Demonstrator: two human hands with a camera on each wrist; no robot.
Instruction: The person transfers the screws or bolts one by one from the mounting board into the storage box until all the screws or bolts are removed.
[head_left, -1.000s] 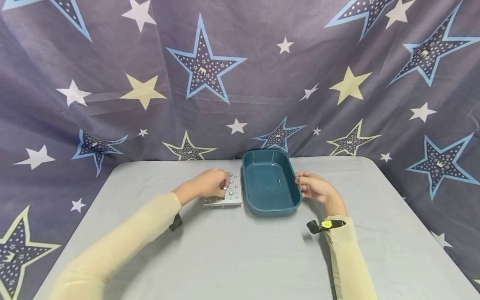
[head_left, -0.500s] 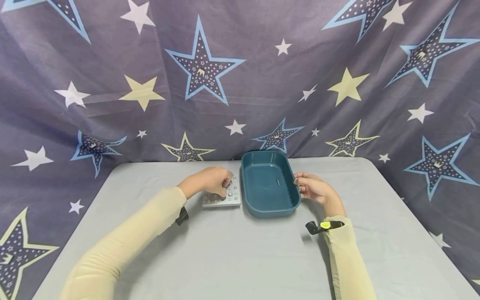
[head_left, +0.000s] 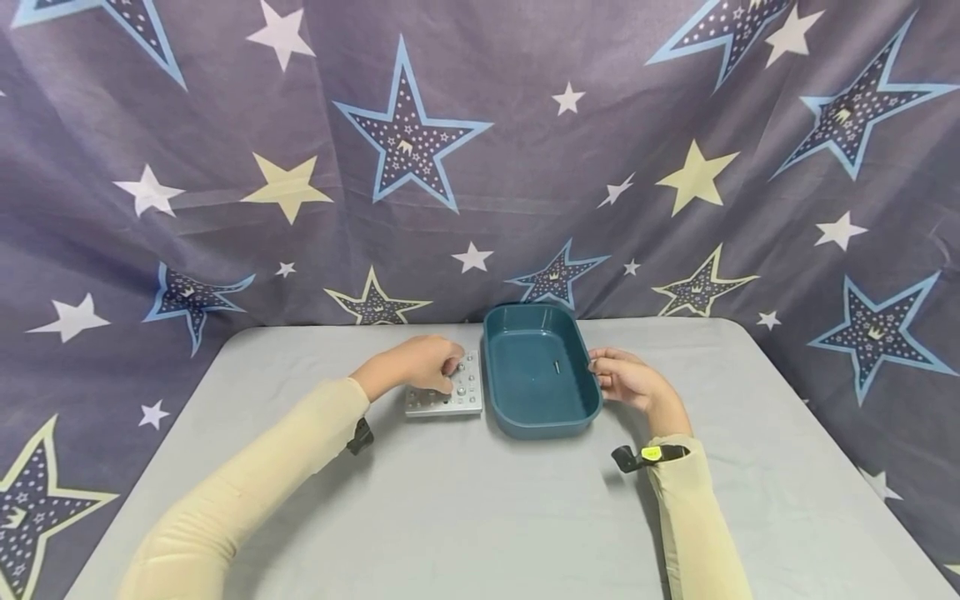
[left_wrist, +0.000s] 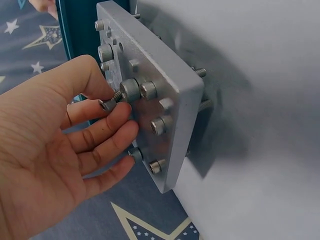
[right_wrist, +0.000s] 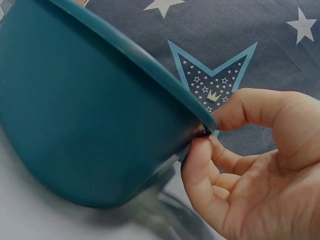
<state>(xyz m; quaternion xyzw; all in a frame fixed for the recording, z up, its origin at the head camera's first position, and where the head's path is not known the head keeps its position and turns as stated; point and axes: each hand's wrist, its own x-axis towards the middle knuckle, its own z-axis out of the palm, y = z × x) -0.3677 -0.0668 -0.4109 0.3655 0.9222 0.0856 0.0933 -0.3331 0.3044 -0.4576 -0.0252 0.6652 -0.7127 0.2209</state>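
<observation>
My left hand point(head_left: 426, 363) is over a silver metal plate point(head_left: 471, 400) studded with several bolts of different sizes. In the left wrist view its thumb and forefinger pinch a small socket-head bolt point(left_wrist: 109, 103), tilted beside a larger bolt head point(left_wrist: 130, 90) on the plate face. The other fingers are loosely bent, close to the plate; bolt ends stick out of its far side. To the right is a deep teal plastic tray point(head_left: 543, 430). My right hand point(head_left: 630, 382) pinches the tray's right rim between thumb and fingers. A single small bolt point(head_left: 557, 366) lies inside the tray.
Plate and tray stand side by side near the back edge of a table with a pale grey cover point(head_left: 480, 517). Right behind hangs a dark curtain point(head_left: 225, 108) printed with stars. Black wrist-camera mounts point(head_left: 632, 457) project below both wrists.
Over the last second, my left forearm has shifted a little to the right, and more of the plate's front edge shows. My right hand stays on the tray rim.
</observation>
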